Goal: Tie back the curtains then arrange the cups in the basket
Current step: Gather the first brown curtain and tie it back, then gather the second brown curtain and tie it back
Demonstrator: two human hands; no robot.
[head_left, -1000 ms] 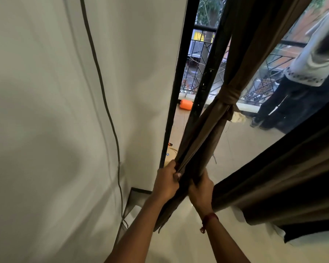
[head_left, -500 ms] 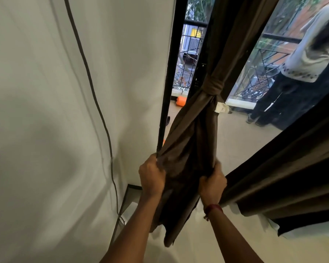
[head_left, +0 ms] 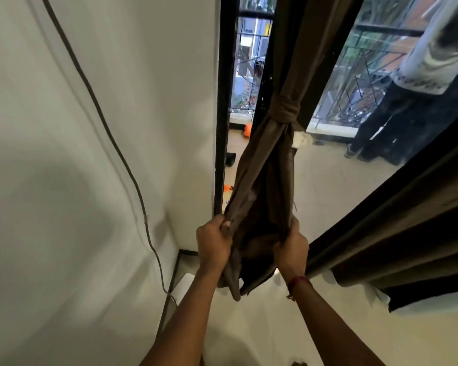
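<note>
A brown curtain hangs beside the black door frame and is knotted on itself at mid-height, the knot tight. Below the knot the cloth fans out into a loose tail. My left hand grips the tail's left edge, fingers curled round the fabric. My right hand grips the right edge, a red thread on its wrist. The two hands hold the tail spread apart between them. A second dark curtain hangs at the right, untied. No cups or basket are in view.
A white wall with a dark cable fills the left. The black door frame opens on a balcony with a railing, an orange object and a standing person. Pale floor lies below.
My hands have moved apart, spreading the curtain's lower tail wider. The knot stays in place. The camera has tilted slightly.
</note>
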